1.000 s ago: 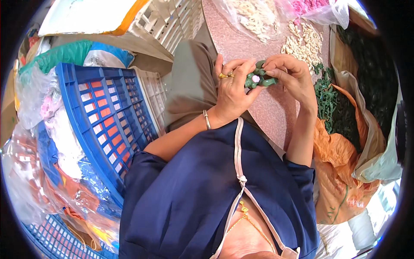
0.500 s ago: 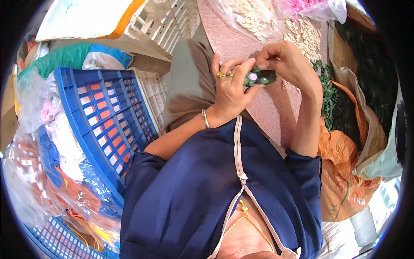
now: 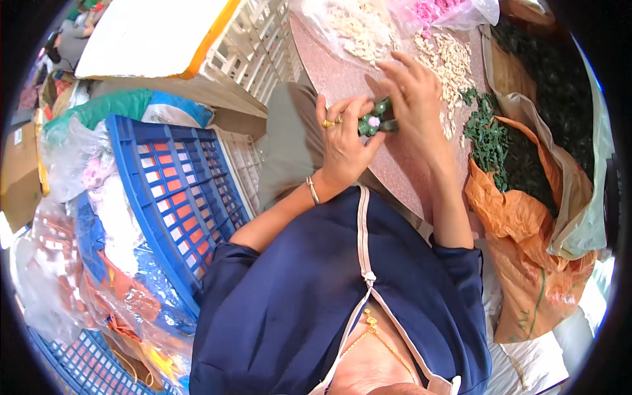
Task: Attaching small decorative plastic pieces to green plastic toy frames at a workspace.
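Observation:
My left hand, with a ring and a bangle, is closed around a small dark green piece with a pale pink centre. It looks like a plastic flower part with rounded green lobes; its exact kind I cannot make out. Just right of it, my right hand is raised with the fingers apart, and I see nothing held in it. Beyond that hand, a scatter of small cream pieces lies on the pinkish tabletop, beside a pile of thin dark green pieces.
At the table's far side are clear bags of cream pieces and pink pieces. An orange woven sack stands at the right. A blue plastic crate and a white foam box stand at the left.
My right hand has come off the green piece, its fingers now spread instead of pinching. My left hand still holds the piece, slightly lower and further left in view. The view has shifted somewhat.

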